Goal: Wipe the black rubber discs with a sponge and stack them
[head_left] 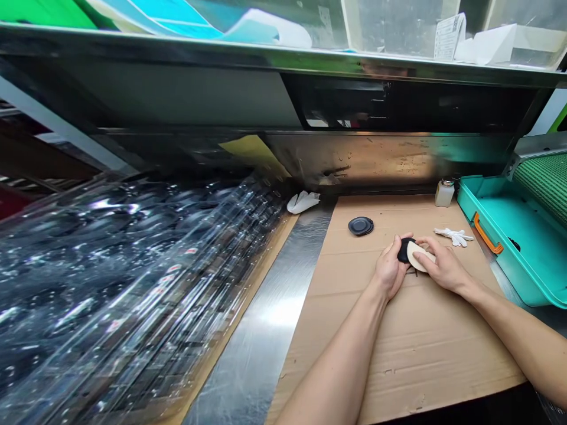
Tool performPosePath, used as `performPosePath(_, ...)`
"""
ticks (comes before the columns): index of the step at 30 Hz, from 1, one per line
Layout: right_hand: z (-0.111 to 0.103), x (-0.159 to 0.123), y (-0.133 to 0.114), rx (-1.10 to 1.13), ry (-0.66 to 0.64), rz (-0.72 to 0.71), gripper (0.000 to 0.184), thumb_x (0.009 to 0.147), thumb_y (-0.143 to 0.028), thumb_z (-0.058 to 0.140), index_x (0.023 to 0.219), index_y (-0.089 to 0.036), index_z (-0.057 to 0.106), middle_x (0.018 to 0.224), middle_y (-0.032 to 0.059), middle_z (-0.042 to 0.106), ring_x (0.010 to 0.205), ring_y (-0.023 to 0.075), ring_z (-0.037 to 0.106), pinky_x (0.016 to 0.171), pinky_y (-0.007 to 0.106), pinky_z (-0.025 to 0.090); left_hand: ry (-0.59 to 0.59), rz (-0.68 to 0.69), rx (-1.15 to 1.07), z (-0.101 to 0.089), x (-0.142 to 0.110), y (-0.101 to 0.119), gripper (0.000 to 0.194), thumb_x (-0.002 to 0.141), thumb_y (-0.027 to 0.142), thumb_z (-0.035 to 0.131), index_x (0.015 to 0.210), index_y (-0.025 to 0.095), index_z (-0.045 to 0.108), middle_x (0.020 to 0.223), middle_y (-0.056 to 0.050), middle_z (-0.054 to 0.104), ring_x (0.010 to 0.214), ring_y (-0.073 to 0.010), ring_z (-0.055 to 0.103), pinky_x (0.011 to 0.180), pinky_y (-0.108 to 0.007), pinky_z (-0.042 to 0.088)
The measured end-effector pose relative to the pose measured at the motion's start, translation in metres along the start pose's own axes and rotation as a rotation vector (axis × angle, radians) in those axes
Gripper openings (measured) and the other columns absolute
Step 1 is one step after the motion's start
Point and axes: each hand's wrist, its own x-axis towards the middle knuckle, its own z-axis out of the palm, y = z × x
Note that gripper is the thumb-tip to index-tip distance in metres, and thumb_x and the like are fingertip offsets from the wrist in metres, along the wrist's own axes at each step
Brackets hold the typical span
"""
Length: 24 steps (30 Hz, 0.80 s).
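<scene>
My left hand [388, 268] is closed round a black disc-like piece [405, 250], held just above the cardboard sheet [336, 330]. A cream-coloured flat pad [420, 257] is gripped in my right hand [443, 265], its edge lying against the black piece and covering part of it. Fingers hide the rest of both. A short stack of round black pieces [361, 225] lies on the cardboard, beyond my hands to the left. Close to my right hand is a crumpled white glove [454, 236].
Clear plastic trays with dark round parts [133, 265] are stacked on the left. A teal bin [509, 236] with an orange handle [487, 234] stands right, beside a green conveyor belt [544, 183]. A small bottle [444, 193] stands at the back. A metal shelf edge [266, 56] crosses above.
</scene>
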Motion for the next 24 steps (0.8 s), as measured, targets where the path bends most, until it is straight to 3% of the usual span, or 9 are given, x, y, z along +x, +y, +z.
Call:
performPosePath(2,0.002,0.004,-0.001,0.021,0.026,0.010,0.027,0.096,-0.039,0.054,0.115,-0.021,0.063,0.102,0.0035,0.074,0.092,0.0178,0.068,0.081,0.028,0.050,-0.004,0.015,0.036,0.001,-0.001,-0.002,0.033,0.094,0.041,0.061,0.109,0.013,0.069,0.100,-0.012,0.074,0.100,-0.0249,0.070,0.094,-0.040,0.054)
performPosePath(7,-0.006,0.007,-0.001,-0.053,-0.091,-0.006,0.021,0.093,-0.035,0.056,0.097,-0.020,0.069,0.094,0.0022,0.073,0.085,0.0175,0.066,0.077,0.027,0.047,0.018,0.028,0.050,0.000,-0.002,-0.005,0.034,0.091,0.043,0.066,0.104,0.012,0.071,0.096,-0.013,0.074,0.103,-0.0268,0.070,0.095,-0.041,0.053)
performPosePath(10,-0.011,0.004,-0.002,-0.130,0.012,0.015,0.022,0.094,-0.034,0.054,0.103,-0.021,0.069,0.096,0.0034,0.074,0.086,0.0185,0.066,0.079,0.028,0.047,0.017,0.030,0.058,0.000,-0.001,-0.007,0.034,0.091,0.042,0.066,0.103,0.011,0.072,0.095,-0.012,0.074,0.102,-0.0265,0.070,0.094,-0.041,0.054)
performPosePath(12,-0.011,0.003,-0.005,-0.196,-0.008,-0.006,0.021,0.095,-0.034,0.053,0.104,-0.023,0.069,0.094,0.0025,0.074,0.084,0.0186,0.067,0.077,0.027,0.046,0.019,0.025,0.052,0.000,0.000,-0.008,0.031,0.091,0.040,0.066,0.101,0.011,0.072,0.097,-0.013,0.075,0.103,-0.0260,0.070,0.094,-0.040,0.054)
performPosePath(18,0.006,0.005,-0.016,-0.596,0.064,0.124,0.030,0.101,-0.038,0.041,0.118,-0.023,0.061,0.097,0.0088,0.074,0.084,0.0235,0.068,0.071,0.029,0.043,0.032,-0.002,0.009,-0.003,0.000,-0.011,0.027,0.096,0.035,0.060,0.097,0.011,0.071,0.099,-0.014,0.076,0.100,-0.0246,0.072,0.096,-0.042,0.055)
performPosePath(24,0.012,0.008,-0.018,-0.642,0.024,0.178,0.029,0.102,-0.039,0.038,0.120,-0.025,0.057,0.102,0.0079,0.074,0.085,0.0242,0.068,0.068,0.029,0.040,0.057,-0.009,0.001,-0.002,0.000,-0.010,0.022,0.095,0.030,0.060,0.092,0.012,0.070,0.098,-0.013,0.077,0.102,-0.0241,0.072,0.097,-0.042,0.056)
